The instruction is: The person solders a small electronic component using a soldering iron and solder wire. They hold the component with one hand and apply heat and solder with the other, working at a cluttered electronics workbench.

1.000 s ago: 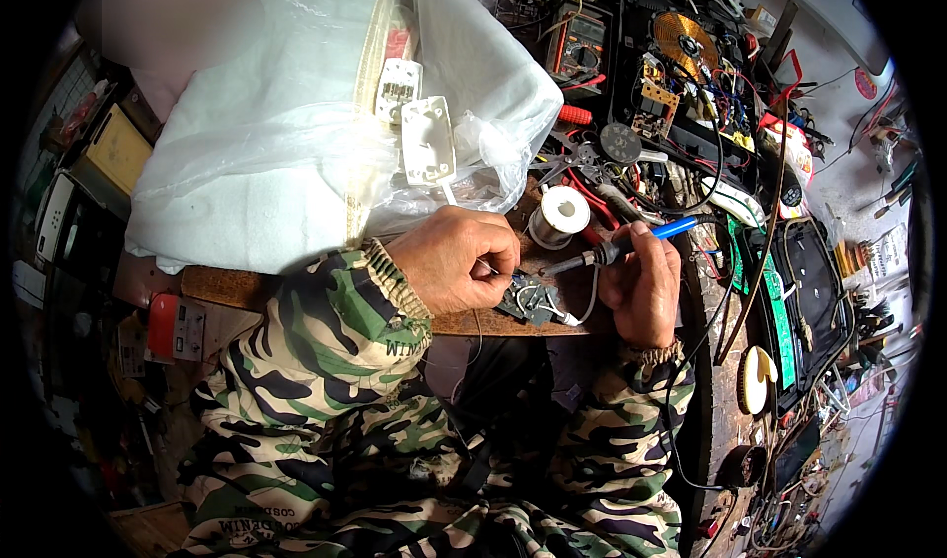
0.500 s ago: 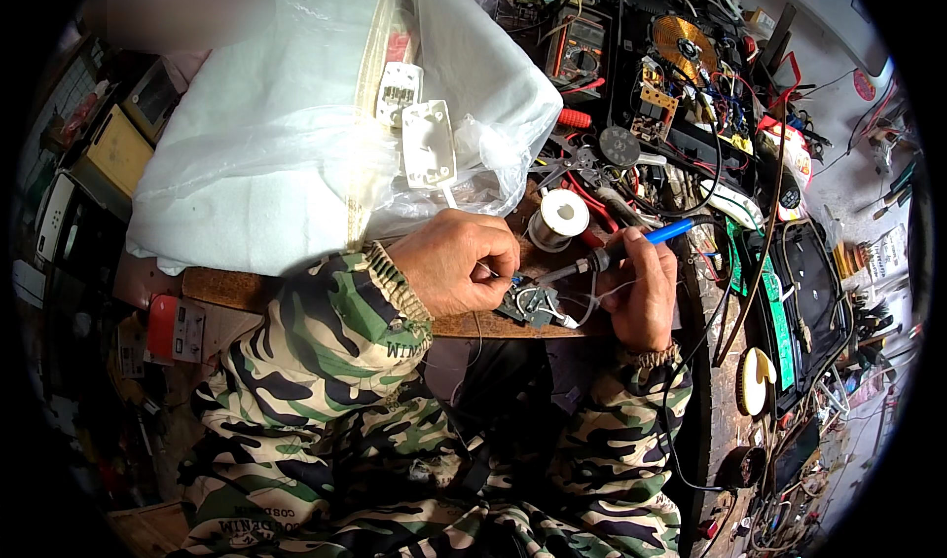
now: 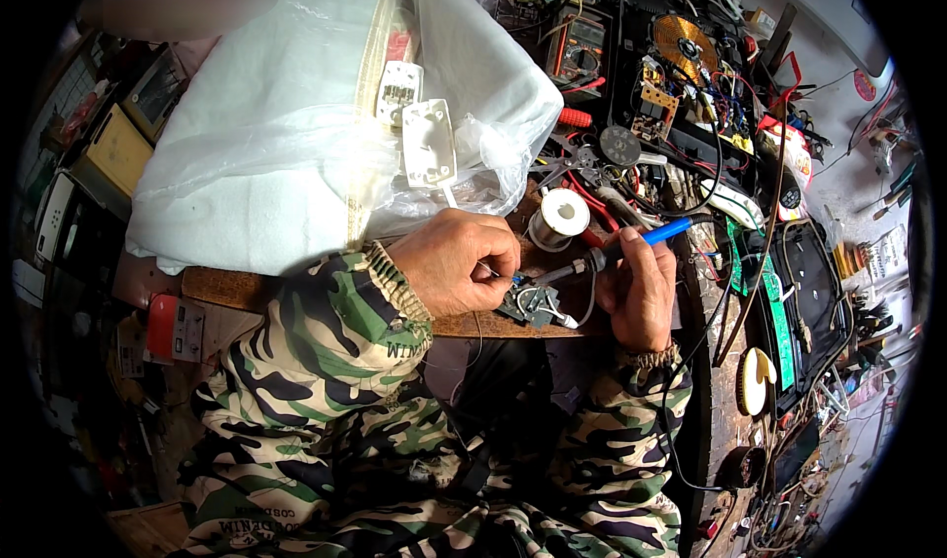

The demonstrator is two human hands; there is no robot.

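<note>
Nearest to me, I see the left hand [image 3: 456, 264] with its fingers curled narrow, pinching a thin solder wire against the small circuit board [image 3: 531, 303], which lies at the front edge of the wooden bench [image 3: 227, 287]. The right hand [image 3: 639, 290] is closed around the blue-handled soldering iron [image 3: 631, 244], its tip down at the board. Just behind stands a solder spool [image 3: 560, 216]. Farther back lies a big white plastic bag [image 3: 296, 124].
</note>
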